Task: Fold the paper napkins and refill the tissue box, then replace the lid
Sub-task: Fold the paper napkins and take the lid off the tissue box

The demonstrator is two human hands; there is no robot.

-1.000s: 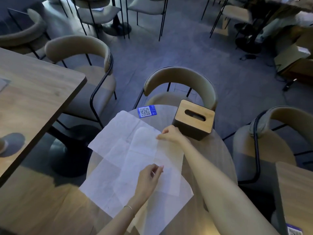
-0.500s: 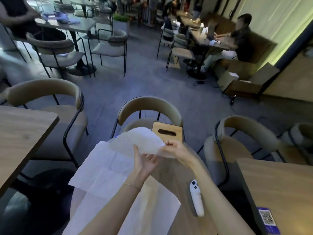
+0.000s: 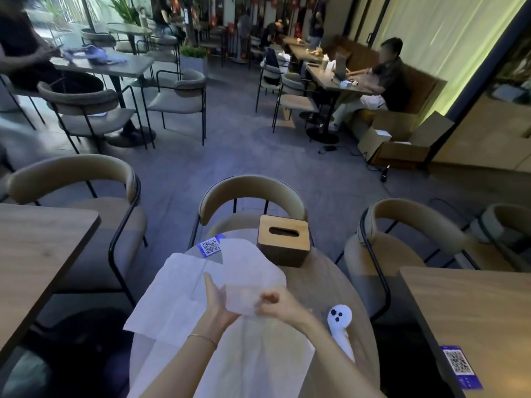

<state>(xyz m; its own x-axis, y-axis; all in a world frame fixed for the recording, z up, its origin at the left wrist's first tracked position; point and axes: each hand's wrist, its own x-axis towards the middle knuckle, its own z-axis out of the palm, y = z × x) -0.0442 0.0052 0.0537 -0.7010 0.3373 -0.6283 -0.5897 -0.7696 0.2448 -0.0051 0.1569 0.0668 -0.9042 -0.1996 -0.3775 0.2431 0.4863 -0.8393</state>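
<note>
Over the desk [image 3: 330,282], our left hand [image 3: 219,301] touches a paper napkin [image 3: 250,271], fingers [image 3: 209,282] straight; our right hand [image 3: 277,304] pinches it.

A round, light wooden table [image 3: 324,285] is carrying everything here. A square brown wooden tissue box [image 3: 283,242], its slotted lid on, is standing at the table's far edge. A blue-bordered QR-code sticker [image 3: 210,246] is lying flat just left of the tissue box. Large white paper napkins [image 3: 178,297] are lying spread open nearer than the tissue box and to its left, overlapping one another and covering much of the tabletop. A white, rounded handheld controller [image 3: 340,326] with dark buttons is lying nearer than the tissue box, to its right.
</note>
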